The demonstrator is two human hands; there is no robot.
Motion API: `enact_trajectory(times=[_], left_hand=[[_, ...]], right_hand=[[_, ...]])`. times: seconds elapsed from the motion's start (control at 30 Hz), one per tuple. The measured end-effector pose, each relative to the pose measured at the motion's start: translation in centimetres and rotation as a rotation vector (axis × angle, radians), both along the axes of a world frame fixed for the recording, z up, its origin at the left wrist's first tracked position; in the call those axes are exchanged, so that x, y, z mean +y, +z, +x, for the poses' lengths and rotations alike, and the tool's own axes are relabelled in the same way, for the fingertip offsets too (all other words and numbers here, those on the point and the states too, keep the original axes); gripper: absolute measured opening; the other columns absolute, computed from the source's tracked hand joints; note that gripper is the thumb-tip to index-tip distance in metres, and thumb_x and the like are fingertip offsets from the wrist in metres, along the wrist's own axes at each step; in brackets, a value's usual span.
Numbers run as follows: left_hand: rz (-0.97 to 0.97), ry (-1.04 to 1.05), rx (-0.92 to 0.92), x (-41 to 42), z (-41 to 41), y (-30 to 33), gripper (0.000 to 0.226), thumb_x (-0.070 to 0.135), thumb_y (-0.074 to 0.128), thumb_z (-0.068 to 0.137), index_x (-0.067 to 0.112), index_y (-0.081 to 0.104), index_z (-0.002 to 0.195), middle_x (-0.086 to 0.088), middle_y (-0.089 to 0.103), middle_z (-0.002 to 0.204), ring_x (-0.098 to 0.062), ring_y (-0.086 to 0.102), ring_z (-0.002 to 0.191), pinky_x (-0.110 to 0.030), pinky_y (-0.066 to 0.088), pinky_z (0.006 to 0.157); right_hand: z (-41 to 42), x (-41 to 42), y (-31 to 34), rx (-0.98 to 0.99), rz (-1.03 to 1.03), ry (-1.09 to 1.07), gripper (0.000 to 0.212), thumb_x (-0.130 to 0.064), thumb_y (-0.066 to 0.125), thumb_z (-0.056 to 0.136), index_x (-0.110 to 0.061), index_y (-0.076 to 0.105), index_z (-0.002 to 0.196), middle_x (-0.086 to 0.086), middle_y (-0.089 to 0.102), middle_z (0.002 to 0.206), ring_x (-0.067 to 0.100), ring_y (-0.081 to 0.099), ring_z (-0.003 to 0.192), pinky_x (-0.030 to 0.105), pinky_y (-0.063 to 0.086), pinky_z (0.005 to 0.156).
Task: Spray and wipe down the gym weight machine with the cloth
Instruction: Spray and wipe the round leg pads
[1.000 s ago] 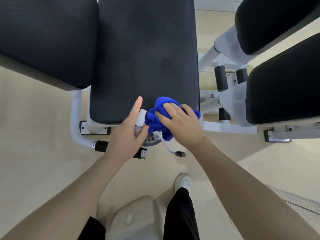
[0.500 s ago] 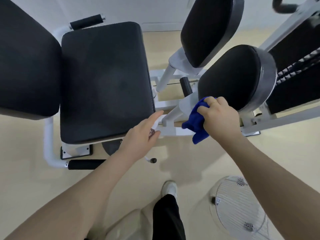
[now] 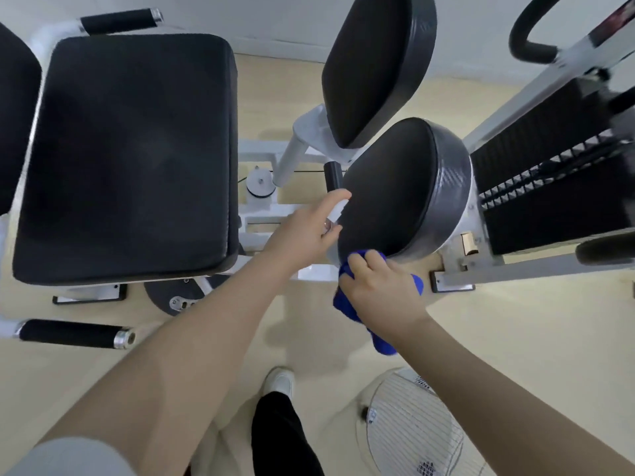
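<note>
The weight machine takes up most of the floor here, its white frame running between black pads. Biggest of them is the square seat pad on the left, flat and dark, with a black foam handle sticking out below it near the floor and another handle up by the wall. To the right stands the weight stack, black plates behind a slanted white upright. Between seat and stack sit two rounded pads: the upper pad tilted near the wall, and the lower pad, thick-edged and angled toward the person.

A round wire fan grille lies low at the right, near the person's white shoe on the pale floor.

Both bare arms reach in from below. The right hand has its fingers curled round a blue cloth, bunched up, at the lower edge of the lower pad; part of the cloth hangs down past the wrist. Whether the cloth actually touches the pad I can't tell.

The left hand is just beside that pad's left edge, gripping a small spray bottle, forefinger stretched out over its white top, the other fingers wrapped round the body. The bottle is mostly hidden by the hand.
</note>
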State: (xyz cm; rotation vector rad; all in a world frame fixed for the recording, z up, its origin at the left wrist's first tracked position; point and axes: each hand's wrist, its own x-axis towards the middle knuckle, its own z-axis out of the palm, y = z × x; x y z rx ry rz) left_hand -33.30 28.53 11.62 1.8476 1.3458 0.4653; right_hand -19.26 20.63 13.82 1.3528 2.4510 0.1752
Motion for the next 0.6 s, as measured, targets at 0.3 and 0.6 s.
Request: enact_trajectory(times=[0.3,0.6], left_hand=[[-0.048,-0.005,0.033,2.1,-1.8,-1.4,0.043,0.019,0.05,0.093,0.029,0.037,0.133,0.004,0.048,0.071,-0.015,0.047,0.063,-0.027,0.035,0.059],[-0.025,-0.075,0.046,4.6,-1.0,-2.0,0.039,0.019,0.052,0.092,0.026,0.039,0.129,0.011,0.04,0.062,-0.008,0.042,0.055,-0.023,0.03,0.051]], right_hand=[[-1.9,6.3,0.1,-0.097,0.09,-0.226,0.032,-0.024,0.079,0.034,-0.021,0.064,0.062,-0.001,0.062,0.073,0.017,0.053,0.061,0.022,0.024,0.049],[-0.4,6.4,-0.4,0.0,0.108,-0.183,0.032,-0.011,0.079,0.033,-0.012,0.061,0.06,0.007,0.056,0.067,0.024,0.049,0.056,0.024,0.032,0.046]])
